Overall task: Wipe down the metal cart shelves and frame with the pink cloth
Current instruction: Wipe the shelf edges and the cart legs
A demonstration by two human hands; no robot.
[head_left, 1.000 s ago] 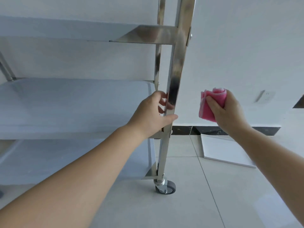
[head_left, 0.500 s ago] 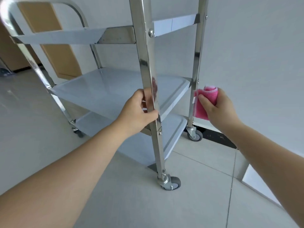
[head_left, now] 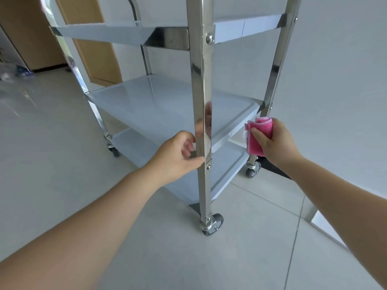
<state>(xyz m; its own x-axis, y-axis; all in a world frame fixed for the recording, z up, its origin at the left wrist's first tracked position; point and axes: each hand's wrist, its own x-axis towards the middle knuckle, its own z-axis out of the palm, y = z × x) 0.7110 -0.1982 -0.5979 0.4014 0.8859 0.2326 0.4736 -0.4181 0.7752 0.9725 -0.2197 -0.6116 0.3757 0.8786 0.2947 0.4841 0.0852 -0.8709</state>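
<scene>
The metal cart stands on casters with three grey shelves; its middle shelf (head_left: 163,105) is at hand height. My left hand (head_left: 178,158) loosely holds the shiny front post (head_left: 202,91), thumb across its front and fingers curled at its left edge. In my right hand (head_left: 274,143) is the folded pink cloth (head_left: 258,136), gripped and held in the air. The cloth is just right of the middle shelf's corner and close to the rear right post (head_left: 274,74); I cannot tell whether it touches the frame.
A white wall runs close behind the cart on the right, with a black baseboard (head_left: 274,167) at its foot. A wooden door (head_left: 94,49) is behind the cart at left. A white panel (head_left: 326,227) lies on the tiled floor at right. The front caster (head_left: 211,225) sits near my feet.
The cart has swung round, so its corner post now faces me. My left hand's grip on the post has loosened. My right hand with the cloth has come beside the rear post.
</scene>
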